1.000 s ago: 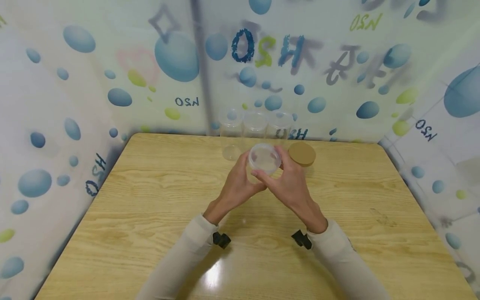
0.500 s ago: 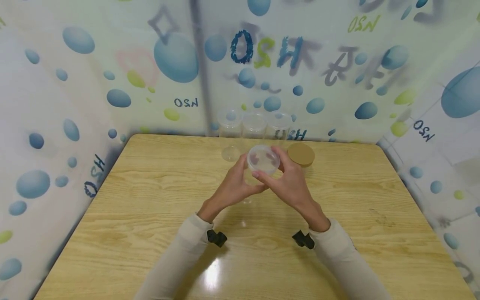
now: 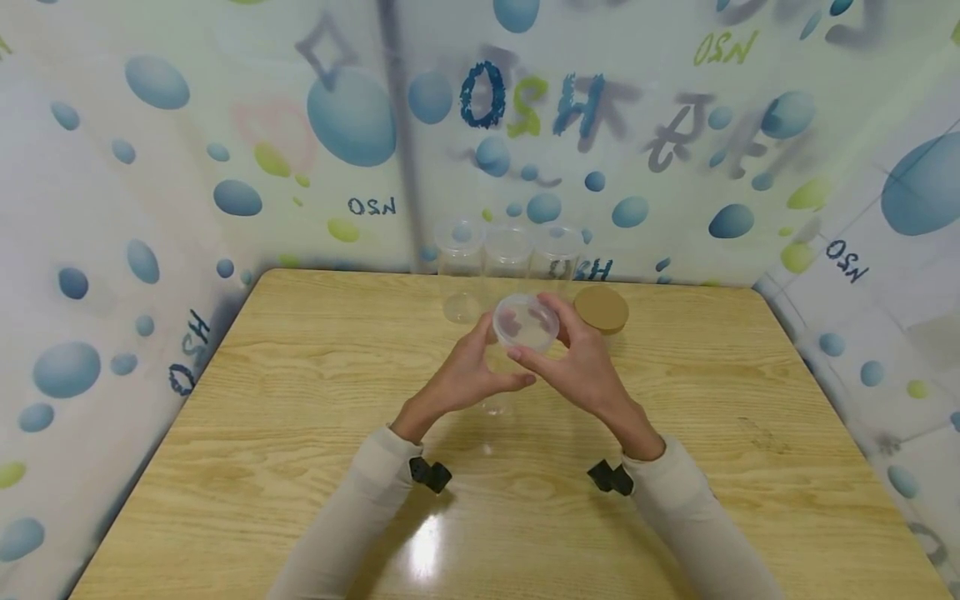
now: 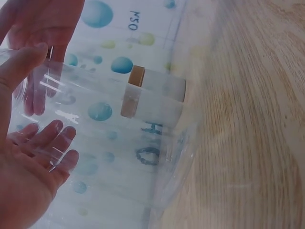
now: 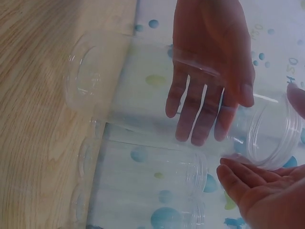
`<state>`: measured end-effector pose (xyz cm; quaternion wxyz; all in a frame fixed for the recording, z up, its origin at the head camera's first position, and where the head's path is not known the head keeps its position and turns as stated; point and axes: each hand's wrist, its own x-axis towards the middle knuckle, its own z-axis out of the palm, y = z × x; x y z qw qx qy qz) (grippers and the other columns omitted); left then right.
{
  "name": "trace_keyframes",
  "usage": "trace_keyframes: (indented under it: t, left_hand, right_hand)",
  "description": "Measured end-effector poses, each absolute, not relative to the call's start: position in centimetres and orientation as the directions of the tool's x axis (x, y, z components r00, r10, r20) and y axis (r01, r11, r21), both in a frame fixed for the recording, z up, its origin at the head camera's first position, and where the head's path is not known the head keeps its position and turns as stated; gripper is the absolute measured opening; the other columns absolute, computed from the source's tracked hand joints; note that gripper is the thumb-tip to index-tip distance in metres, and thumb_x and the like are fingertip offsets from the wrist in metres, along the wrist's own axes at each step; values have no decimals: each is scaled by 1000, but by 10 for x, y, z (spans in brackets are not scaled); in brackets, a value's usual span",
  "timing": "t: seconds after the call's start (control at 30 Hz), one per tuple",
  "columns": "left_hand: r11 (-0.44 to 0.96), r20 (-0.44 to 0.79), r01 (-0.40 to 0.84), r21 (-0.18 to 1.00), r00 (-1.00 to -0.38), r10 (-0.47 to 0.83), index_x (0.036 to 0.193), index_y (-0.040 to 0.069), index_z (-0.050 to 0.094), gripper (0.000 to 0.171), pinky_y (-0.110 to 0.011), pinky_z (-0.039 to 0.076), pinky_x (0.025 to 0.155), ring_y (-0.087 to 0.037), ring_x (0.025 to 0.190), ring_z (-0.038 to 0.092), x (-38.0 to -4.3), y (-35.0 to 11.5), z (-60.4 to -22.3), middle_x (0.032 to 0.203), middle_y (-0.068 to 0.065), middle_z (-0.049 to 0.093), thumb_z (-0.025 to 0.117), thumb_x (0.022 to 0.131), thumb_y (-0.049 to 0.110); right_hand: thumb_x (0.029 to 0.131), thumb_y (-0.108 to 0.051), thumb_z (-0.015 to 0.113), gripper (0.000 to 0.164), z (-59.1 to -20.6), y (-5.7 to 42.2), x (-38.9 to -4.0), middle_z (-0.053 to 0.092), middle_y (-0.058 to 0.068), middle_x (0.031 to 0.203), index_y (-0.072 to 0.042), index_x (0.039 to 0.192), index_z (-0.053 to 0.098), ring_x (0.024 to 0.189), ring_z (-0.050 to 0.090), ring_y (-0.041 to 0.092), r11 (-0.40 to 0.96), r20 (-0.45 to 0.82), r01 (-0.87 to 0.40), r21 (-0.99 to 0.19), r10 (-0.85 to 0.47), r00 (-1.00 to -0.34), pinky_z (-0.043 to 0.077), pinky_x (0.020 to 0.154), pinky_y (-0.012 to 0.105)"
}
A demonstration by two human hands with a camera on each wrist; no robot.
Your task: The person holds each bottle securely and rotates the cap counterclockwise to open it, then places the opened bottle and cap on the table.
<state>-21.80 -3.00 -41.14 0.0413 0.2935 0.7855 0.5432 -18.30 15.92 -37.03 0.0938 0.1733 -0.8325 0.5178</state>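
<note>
A tall clear plastic jar (image 5: 138, 90) is held between both hands in front of me. In the head view its round, see-through top (image 3: 527, 323) faces up toward me; whether a lid covers it, I cannot tell. My left hand (image 3: 468, 371) holds the jar's left side, fingers round the far side and thumb toward me. Gripping the right side of the top is my right hand (image 3: 581, 362), with its thumb at the near edge and its fingers at the far edge. Whether the jar's base touches the table is not plain.
Several clear jars (image 3: 461, 258) stand in a row at the table's back edge. A jar with a brown lid (image 3: 602, 308) stands to their right. The wooden table (image 3: 300, 400) meets bubble-printed walls (image 3: 352, 125) at the back and sides.
Both hands and the jar top have shifted slightly toward me and left. The right thumb has moved a little along the near edge. The left thumb has come further away from the right hand.
</note>
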Motion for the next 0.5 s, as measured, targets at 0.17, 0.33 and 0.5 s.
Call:
trace_keyframes:
  t: [0.17, 0.33, 0.5]
  left_hand:
    - [213, 232, 400, 891, -807, 544, 152, 20, 32, 91, -58, 38, 108, -22, 134, 46, -218, -34, -411, 145, -1, 48, 85, 79, 25]
    - [193, 229, 400, 896, -789, 571, 152, 21, 31, 90, -56, 37, 109, -22, 136, 44, -219, -37, -411, 145, 0, 47, 85, 79, 23]
    - [171, 227, 395, 902, -774, 592, 152, 23, 31, 91, -53, 37, 111, -19, 137, 44, -220, -39, -410, 146, 0, 46, 85, 79, 22]
  right_hand:
    - [84, -15, 80, 75, -370, 161, -184, 52, 16, 138, -4, 147, 41, 126, 54, 33, 379, 330, -400, -834, -237, -914, 45, 104, 52]
    - [85, -13, 79, 76, -370, 163, -184, 50, 15, 142, -3, 148, 38, 129, 51, 31, 368, 322, -411, -834, -279, -905, 42, 107, 52]
    - [85, -10, 78, 77, -370, 166, -185, 48, 15, 143, -3, 150, 36, 131, 50, 32, 334, 334, -441, -833, -331, -882, 40, 108, 53]
